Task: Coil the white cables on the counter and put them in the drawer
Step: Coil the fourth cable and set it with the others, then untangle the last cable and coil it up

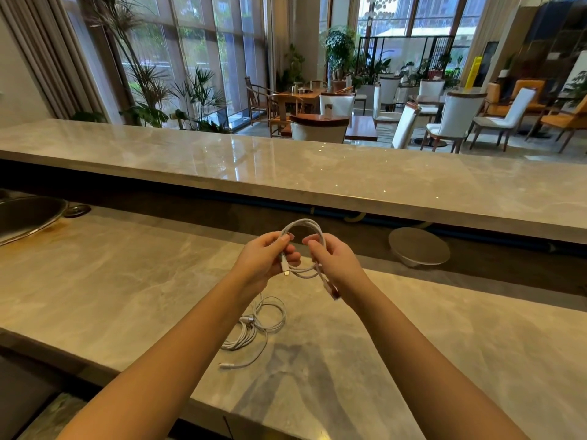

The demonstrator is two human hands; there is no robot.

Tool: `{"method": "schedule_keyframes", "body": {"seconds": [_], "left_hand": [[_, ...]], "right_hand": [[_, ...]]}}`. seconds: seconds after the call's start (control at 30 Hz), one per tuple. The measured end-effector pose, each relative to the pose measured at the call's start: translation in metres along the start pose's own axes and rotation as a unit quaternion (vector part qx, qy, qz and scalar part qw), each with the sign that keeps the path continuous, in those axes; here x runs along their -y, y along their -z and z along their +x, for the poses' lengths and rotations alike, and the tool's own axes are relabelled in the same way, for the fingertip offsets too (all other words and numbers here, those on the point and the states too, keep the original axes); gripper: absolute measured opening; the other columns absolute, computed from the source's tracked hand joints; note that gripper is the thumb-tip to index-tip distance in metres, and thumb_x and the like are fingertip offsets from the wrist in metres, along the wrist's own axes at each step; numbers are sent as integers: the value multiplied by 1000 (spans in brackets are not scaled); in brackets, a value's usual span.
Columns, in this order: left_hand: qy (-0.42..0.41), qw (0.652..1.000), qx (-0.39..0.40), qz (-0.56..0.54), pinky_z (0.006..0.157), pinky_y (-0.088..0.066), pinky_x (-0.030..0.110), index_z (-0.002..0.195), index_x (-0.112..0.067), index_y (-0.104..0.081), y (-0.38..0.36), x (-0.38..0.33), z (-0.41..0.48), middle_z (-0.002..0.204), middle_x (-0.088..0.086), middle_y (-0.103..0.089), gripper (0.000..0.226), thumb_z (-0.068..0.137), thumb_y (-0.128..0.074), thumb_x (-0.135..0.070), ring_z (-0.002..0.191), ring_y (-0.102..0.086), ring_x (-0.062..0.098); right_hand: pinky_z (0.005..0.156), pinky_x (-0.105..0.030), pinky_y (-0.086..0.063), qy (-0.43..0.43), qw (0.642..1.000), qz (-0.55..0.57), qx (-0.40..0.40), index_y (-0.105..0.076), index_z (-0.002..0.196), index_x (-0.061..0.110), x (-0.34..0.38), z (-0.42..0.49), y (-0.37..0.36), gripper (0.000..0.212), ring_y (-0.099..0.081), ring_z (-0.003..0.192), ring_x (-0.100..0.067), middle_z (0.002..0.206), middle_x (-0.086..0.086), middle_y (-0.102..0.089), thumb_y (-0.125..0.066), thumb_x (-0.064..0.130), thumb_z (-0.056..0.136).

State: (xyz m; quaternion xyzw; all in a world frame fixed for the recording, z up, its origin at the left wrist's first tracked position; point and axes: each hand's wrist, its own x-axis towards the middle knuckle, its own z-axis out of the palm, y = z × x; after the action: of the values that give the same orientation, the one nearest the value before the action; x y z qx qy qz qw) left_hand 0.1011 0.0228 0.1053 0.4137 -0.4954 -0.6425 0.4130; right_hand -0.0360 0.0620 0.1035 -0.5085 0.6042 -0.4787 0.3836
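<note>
The left hand [262,260] and right hand [335,265] each pinch a coiled white cable [301,221] above the table [127,281]; one plug seems tucked behind the right palm. A second white cable [241,339] lies loose toward the near edge, partly hidden under the left forearm.

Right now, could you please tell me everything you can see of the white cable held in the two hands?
The cable is white and thin, with a matt, perhaps braided look. It is wound into a round coil of a few turns, held upright in the air above the counter, not touching it. The left hand pinches the coil's left side and the right hand its right side. One end, a white plug with a small metal tip, hangs down beside the left hand.
</note>
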Motion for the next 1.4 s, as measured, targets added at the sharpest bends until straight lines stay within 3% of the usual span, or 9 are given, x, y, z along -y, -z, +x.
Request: {"method": "schedule_keyframes", "body": {"seconds": [0.13, 0.27, 0.37, 0.5, 0.73, 0.97, 1.13, 1.3, 1.4], "left_hand": [[57, 993, -4, -103, 65, -59, 29, 104, -3, -60, 8, 4, -2, 77, 8, -60, 16, 94, -49, -10, 71, -64, 18], [69, 993, 1, -96, 69, -59, 30, 103, -4, -60, 21, 7, -4, 78, 9, -61, 15, 95, -48, -10, 73, -63, 18], [69, 993, 4, -97, 73, -58, 32, 103, -3, -60, 28, 10, -4, 79, 8, -61, 16, 94, -49, -10, 75, -63, 18], [68, 993, 13, -91, 82, -54, 34, 99, -4, -62, 34, 14, -6, 79, 9, -63, 13, 93, -51, -7, 78, -63, 19], [98, 995, -10, 13, 85, -56, 37, 102, -9, -61, 46, 34, -13, 92, 13, -64, 14, 90, -54, -4, 89, -64, 23], [92, 988, -39, -119, 82, -51, 35, 79, -2, -57, 54, 49, -14, 71, 12, -61, 20, 95, -46, -6, 75, -60, 22], [97, 914, -71, -387, 67, -39, 25, 77, -5, -48, 52, 49, -12, 64, 4, -39, 22, 96, -37, -6, 58, -36, 12], [119, 920, -55, -370, 62, -32, 22, 79, -8, -48, 60, 41, -15, 64, 1, -39, 21, 96, -37, -10, 49, -35, 9], [108, 951, -55, -285, 63, -37, 24, 88, -5, -53, 63, 39, -15, 66, 2, -42, 17, 96, -38, -8, 50, -39, 8]], "right_hand": [[68, -24, -44, 77, 991, -110, 17, -59, 104, 12, -13, 4, 2, 26, -52, 78, -12, 85, 1, -57, -46, 32, 95], [57, -18, -41, 2, 990, -42, 133, -64, 102, 9, -15, 8, 16, 31, -47, 61, -7, 75, 4, -59, -50, 34, 93], [61, -20, -45, -61, 975, -14, 213, -66, 98, 7, -18, 12, 15, 23, -52, 62, -8, 76, 0, -63, -62, 28, 87], [64, -21, -49, -75, 979, -3, 189, -64, 86, 12, -25, 12, 1, 4, -55, 66, -11, 76, -3, -63, -61, 14, 87], [53, -22, -43, -53, 988, 19, 142, -56, 96, -4, -44, 11, -28, 14, -49, 58, -12, 75, -11, -54, -54, 4, 85], [54, -25, -42, -46, 995, 0, 83, -54, 80, 11, -62, 12, -52, 9, -48, 59, -13, 69, -5, -53, -58, 3, 82], [61, -30, -47, 8, 996, 41, 82, -56, 86, 11, -64, 5, -65, 5, -55, 64, -15, 75, -8, -59, -59, 6, 85], [62, -29, -49, -18, 964, 196, 179, -56, 89, 5, -63, -1, -62, 7, -59, 63, -15, 77, -13, -60, -61, 1, 85], [62, -28, -50, -7, 977, 129, 168, -54, 90, 1, -64, 2, -65, 10, -58, 63, -17, 76, -15, -59, -62, 1, 84]]}}
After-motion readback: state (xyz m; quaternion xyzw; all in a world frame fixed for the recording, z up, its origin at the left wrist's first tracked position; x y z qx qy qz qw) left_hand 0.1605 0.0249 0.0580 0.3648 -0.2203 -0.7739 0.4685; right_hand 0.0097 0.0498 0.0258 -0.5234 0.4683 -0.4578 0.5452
